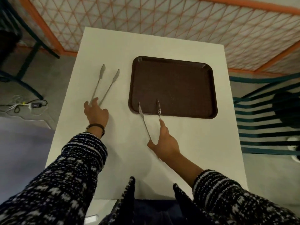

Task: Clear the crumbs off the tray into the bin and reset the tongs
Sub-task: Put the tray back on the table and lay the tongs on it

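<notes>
A dark brown tray (175,85) lies on the white table (126,159), right of centre, with a few pale specks on its surface. My right hand (165,143) grips the hinge end of a pair of metal tongs (146,120); their spread tips reach over the tray's near-left rim. A second pair of metal tongs (103,85) lies on the table left of the tray, arms apart, tips pointing away. My left hand (96,112) rests on their near end, fingers over the handles. No bin is in view.
A teal slatted chair (266,120) stands right of the table, another chair frame (24,51) at the far left. Cables and a power strip (26,105) lie on the floor at the left. An orange-framed lattice panel (162,25) runs behind the table.
</notes>
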A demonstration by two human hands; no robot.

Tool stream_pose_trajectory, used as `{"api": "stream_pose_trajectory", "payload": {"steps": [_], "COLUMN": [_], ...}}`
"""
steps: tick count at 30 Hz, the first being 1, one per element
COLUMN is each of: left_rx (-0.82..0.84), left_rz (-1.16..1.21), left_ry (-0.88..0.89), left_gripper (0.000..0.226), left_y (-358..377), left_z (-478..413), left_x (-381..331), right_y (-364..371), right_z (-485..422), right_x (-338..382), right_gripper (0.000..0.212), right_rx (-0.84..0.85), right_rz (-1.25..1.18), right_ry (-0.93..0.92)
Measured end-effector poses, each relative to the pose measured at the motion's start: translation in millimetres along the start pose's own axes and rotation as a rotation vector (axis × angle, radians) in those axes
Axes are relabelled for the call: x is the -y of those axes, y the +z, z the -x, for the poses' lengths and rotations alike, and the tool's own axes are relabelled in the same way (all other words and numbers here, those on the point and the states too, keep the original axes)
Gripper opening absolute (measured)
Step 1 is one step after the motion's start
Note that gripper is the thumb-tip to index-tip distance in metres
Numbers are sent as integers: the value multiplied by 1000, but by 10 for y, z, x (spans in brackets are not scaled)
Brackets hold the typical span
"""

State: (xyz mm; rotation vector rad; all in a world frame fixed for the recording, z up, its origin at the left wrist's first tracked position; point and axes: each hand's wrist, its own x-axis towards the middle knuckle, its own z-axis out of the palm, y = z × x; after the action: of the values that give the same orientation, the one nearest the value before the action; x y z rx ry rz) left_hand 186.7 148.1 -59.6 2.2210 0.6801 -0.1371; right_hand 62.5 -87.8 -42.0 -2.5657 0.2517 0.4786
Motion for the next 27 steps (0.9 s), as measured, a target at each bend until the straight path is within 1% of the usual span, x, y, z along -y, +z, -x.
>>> {"api": "stream_pose_trajectory", "payload": {"steps": [3, 6, 9, 14, 17, 21, 24, 27], "left_rx": [2, 13, 21, 23, -8, -103, -149, -122], "left_rz": [-156, -294, -315, -342, -273, -49, 78, 93], "left_ry": [0, -1, -50, 19, 11, 72, 131, 114], "left_gripper": [58, 51, 41, 36, 39, 43, 54, 66], "left_y": [91, 132, 147, 240, 334, 515, 711, 941], "left_z": [-141, -289, -396, -422, -321, -39, 183, 359], "left_x": [-35, -45, -11, -14, -64, -241, -533, -854], "right_y": [-40, -57, -58, -171, -300, -588, -847, -1058], "right_z": [-9, -8, -11, -122, -265, -595, -897, -1176], "right_x": [-115, -222, -292, -397, -475, -605, -719, -811], "right_gripper": [93, 92, 92, 92, 93, 94, 93, 91], "right_rx": [-46, -82, -90, -122, -144, -203, -240, -225], "right_rz": [-5, -12, -13, -23, -34, -45, -33, -12], "right_ry": [52, 102, 133, 150, 134, 112, 98, 125]}}
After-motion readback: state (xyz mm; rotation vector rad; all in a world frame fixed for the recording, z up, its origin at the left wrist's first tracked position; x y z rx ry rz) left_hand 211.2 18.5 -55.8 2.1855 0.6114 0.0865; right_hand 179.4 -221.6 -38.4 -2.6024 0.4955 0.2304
